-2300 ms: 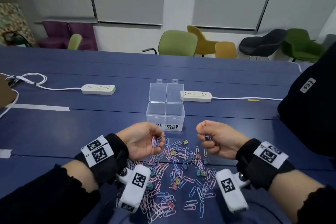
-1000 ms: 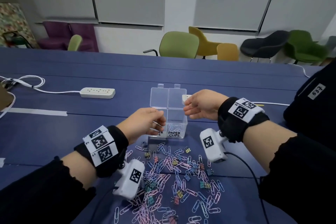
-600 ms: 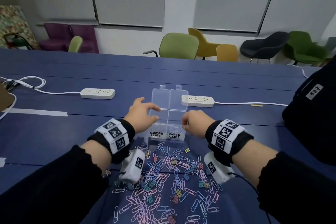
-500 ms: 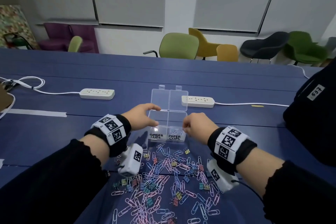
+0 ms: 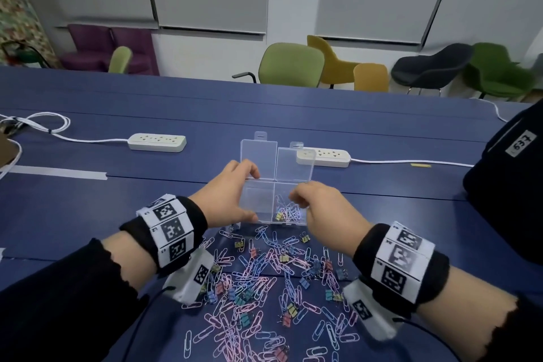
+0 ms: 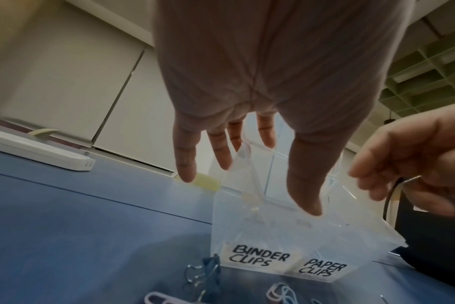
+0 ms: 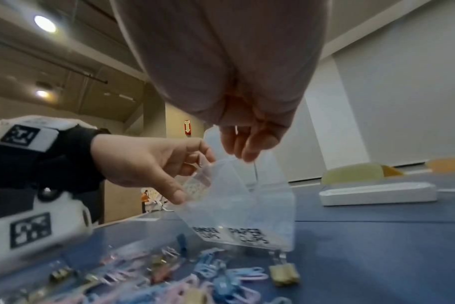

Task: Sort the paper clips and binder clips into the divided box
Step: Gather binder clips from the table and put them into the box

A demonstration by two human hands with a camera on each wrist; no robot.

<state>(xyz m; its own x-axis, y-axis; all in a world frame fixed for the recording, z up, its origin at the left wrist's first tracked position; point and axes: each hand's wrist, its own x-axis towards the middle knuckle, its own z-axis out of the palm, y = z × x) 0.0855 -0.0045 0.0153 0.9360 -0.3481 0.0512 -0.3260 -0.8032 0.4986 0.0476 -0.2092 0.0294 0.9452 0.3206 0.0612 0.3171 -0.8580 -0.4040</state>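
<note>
The clear divided box is tipped toward me, lids open; its front labels read BINDER CLIPS and PAPER CLIPS. My left hand grips its left side, fingers over the far rim, thumb on the near wall. My right hand hovers over the right compartment with fingers curled and bunched; I see nothing between them. That compartment holds paper clips and a yellow binder clip. The left compartment looks bare. A mixed pile of clips lies in front of the box.
Two white power strips lie behind the box, the right one just past the open lids. A dark-clothed person is at the table's right edge. A yellow binder clip sits just before the box.
Both hands left the pile, dropped clips into the box and drew back. My left hand has now taken the box and tipped it toward me; my right hand has moved over the paper clips compartment.
</note>
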